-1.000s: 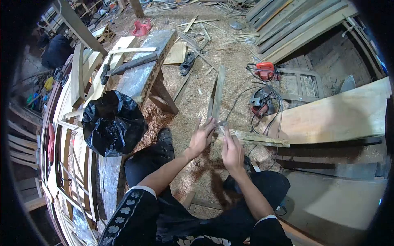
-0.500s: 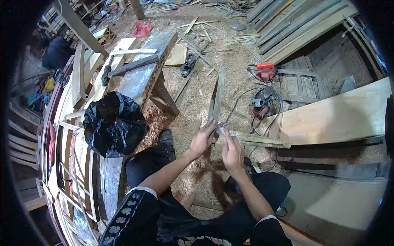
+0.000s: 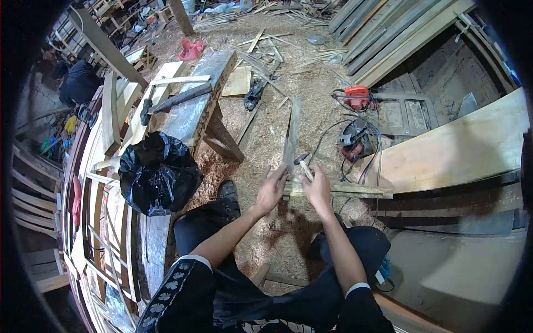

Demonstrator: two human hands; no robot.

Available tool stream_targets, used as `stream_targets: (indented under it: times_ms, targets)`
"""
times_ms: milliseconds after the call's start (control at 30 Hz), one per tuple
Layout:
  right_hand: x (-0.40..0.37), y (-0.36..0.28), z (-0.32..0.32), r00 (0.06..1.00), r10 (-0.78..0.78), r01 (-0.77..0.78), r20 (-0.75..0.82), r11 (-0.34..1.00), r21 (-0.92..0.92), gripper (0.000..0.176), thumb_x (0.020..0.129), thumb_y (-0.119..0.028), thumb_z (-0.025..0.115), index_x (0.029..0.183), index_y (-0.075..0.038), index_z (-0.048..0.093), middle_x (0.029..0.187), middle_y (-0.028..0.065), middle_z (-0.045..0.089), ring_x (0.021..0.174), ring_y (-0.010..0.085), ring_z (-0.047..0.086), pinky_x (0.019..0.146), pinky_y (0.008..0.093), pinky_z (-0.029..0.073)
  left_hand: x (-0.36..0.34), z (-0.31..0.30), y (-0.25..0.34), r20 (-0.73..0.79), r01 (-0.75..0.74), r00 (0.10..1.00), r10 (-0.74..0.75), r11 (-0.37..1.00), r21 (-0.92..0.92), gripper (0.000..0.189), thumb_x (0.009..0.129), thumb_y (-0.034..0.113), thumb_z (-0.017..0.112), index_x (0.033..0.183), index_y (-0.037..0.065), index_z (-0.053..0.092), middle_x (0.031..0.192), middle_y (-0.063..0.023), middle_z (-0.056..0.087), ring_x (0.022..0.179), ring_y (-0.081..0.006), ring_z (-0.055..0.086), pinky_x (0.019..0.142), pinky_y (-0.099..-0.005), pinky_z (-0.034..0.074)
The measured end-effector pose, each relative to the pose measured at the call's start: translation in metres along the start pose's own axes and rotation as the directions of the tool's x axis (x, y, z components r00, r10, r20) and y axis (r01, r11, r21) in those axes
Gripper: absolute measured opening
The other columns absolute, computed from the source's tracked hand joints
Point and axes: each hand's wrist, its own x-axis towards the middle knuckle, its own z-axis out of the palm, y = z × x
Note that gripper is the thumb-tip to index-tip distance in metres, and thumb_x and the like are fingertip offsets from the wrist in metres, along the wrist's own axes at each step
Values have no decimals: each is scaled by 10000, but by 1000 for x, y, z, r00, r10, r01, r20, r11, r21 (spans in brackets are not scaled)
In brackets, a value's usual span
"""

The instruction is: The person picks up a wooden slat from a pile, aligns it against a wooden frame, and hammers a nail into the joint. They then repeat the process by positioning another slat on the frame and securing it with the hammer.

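A long narrow wooden strip [image 3: 292, 130] points away from me over the shavings. At its near end is my left hand [image 3: 271, 190], with its fingers closed around the strip. My right hand [image 3: 317, 188] grips a small hammer [image 3: 305, 165] by its pale handle, its dark head just right of the strip. Beneath and to the right of my hands, a wooden batten [image 3: 355, 190] lies crosswise.
A black plastic bag [image 3: 158, 176] sits at the left beside a wooden bench [image 3: 191, 114]. To the right are a red power tool [image 3: 357, 98], a circular saw [image 3: 355, 140] with cables and a wide board [image 3: 455, 150]. Another person [image 3: 80, 83] is at the far left.
My right hand has moved slightly right, away from the strip, and the hammer's head and handle now show clearly. The view has shifted a little.
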Motion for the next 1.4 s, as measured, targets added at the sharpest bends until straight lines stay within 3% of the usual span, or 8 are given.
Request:
stream_targets:
  times_ms: [67, 300, 367, 500, 933, 1133, 1200, 1400]
  targets:
    - [1, 3, 5, 1000, -11, 11, -23, 1000, -18, 409, 846, -187, 761, 1164, -16, 571, 1012, 213, 677, 961, 401, 657, 803, 473, 499, 3, -2, -1, 13, 145, 989, -146, 969, -199, 445, 988, 125, 550, 1414, 20, 473, 1343, -154, 614, 1356, -276, 484, 1175, -473, 264]
    - [7, 3, 6, 996, -30, 28, -86, 999, -26, 430, 834, -183, 771, 1178, -36, 559, 995, 207, 681, 948, 400, 661, 802, 485, 493, 4, 14, -8, -363, 83, 923, -129, 987, -141, 555, 992, 206, 583, 1479, 10, 404, 1395, -234, 538, 1323, -392, 472, 1154, -440, 299]
    - [6, -2, -3, 999, -9, 7, -51, 999, -43, 429, 832, -178, 769, 1177, -36, 557, 1003, 213, 680, 954, 407, 658, 805, 490, 491, 3, 11, -20, 38, 356, 933, -357, 934, 14, 547, 1019, 327, 537, 1448, -1, 452, 1397, -253, 520, 1314, -396, 476, 1128, -444, 333]
    - [4, 4, -9, 997, -57, 53, -56, 996, -71, 408, 827, -169, 761, 1150, -38, 549, 1019, 231, 670, 968, 437, 638, 804, 509, 484, 17, 0, -12, 308, 387, 900, -310, 893, -231, 586, 1018, 437, 509, 1355, -42, 539, 1325, -288, 571, 1273, -397, 523, 1097, -429, 377]
    - [-27, -12, -14, 941, -196, 201, -275, 980, -12, 266, 1018, -263, 522, 1134, -27, 565, 980, 217, 649, 896, 444, 620, 754, 517, 471, 17, 5, -17, 309, 448, 883, -354, 833, -326, 500, 1017, 352, 562, 1320, -46, 548, 1234, -211, 639, 1176, -279, 596, 1007, -380, 461]
    - [-57, -16, -23, 979, -202, 201, -43, 979, -12, 351, 1039, -254, 481, 1243, 7, 595, 1019, 253, 676, 907, 435, 664, 757, 490, 514, 17, 17, -26, 288, 316, 926, -245, 920, -233, 484, 1024, 347, 541, 1296, -53, 561, 1189, -234, 653, 1128, -308, 621, 989, -399, 466]
    - [-61, -26, -23, 892, -338, 383, -300, 917, 107, 339, 1034, -232, 485, 1246, 5, 602, 1017, 252, 675, 907, 428, 663, 766, 489, 512, 15, 17, -37, 278, 294, 934, -226, 928, -230, 478, 1026, 341, 535, 1293, -55, 563, 1169, -236, 662, 1109, -312, 631, 981, -405, 468]
    - [-59, 0, -9, 879, -428, 414, -210, 904, -111, 340, 1018, -163, 518, 1286, 35, 586, 921, 211, 670, 725, 371, 663, 628, 436, 516, 14, 28, -45, 286, 341, 911, -296, 932, -122, 559, 1012, 514, 456, 1289, 57, 618, 1136, -203, 684, 1143, -348, 617, 1125, -615, 137]
